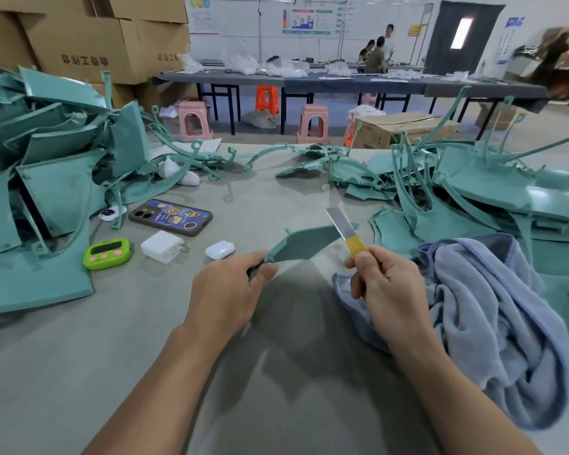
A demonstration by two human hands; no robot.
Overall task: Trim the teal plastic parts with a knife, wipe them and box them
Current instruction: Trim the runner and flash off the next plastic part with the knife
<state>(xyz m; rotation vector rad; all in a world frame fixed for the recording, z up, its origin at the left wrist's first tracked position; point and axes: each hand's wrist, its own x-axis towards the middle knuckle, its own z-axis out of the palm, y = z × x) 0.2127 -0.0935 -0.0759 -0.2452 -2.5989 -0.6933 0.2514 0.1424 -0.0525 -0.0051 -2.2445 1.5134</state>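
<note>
Left hand (230,290): fingers and thumb curled round the near, narrow end of one teal part (304,246), a flat curved sliver with a small peg on its upper edge. The part is held up off the bench (276,372), its pointed end aimed right.

Right hand (381,284): closed round the yellow handle of the knife (345,229), thumb on top, bare metal blade pointing up and away. The tip of the part meets the blade just above the handle; contact looks likely, not certain.

Just right of the right hand: a crumpled blue-grey towel (480,307) on the bench, partly under the wrist.

Left of the left hand, in a loose row on the bench: white earbud case (220,250), white charger block (161,246), green timer (107,253). Behind these, a phone (171,217) lying with its picture-printed case up.

Further out: a tall heap of teal panels (46,178) at the left, a lower heap of teal pieces and thin frames (493,192) at the right and across the far edge.

Behind the left heap: stacked cardboard boxes (89,41). Beyond the bench: pink stools (194,119), an orange stool (267,99) and a long dark table (309,81).
</note>
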